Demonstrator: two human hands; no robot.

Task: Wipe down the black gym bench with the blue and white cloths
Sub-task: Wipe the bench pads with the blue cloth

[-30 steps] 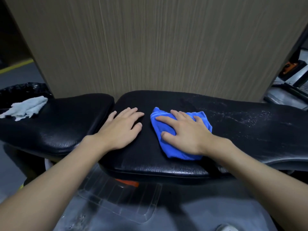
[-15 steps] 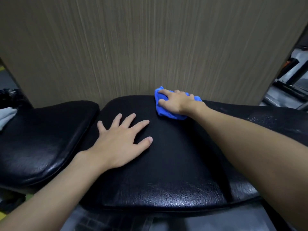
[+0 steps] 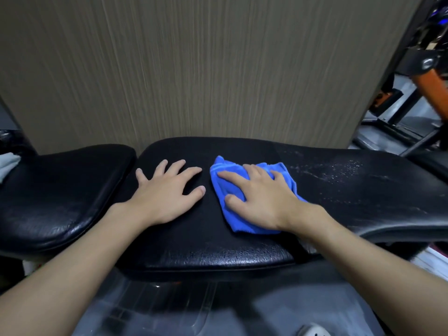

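Wall behind bench; left hand spread flat, right hand flat on blue cloth

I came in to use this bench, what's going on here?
A person is wiping the black padded gym bench. Their right hand presses a crumpled blue cloth flat on the long pad; the left hand rests open beside it. White specks show on the pad further right. A white cloth lies at far left.
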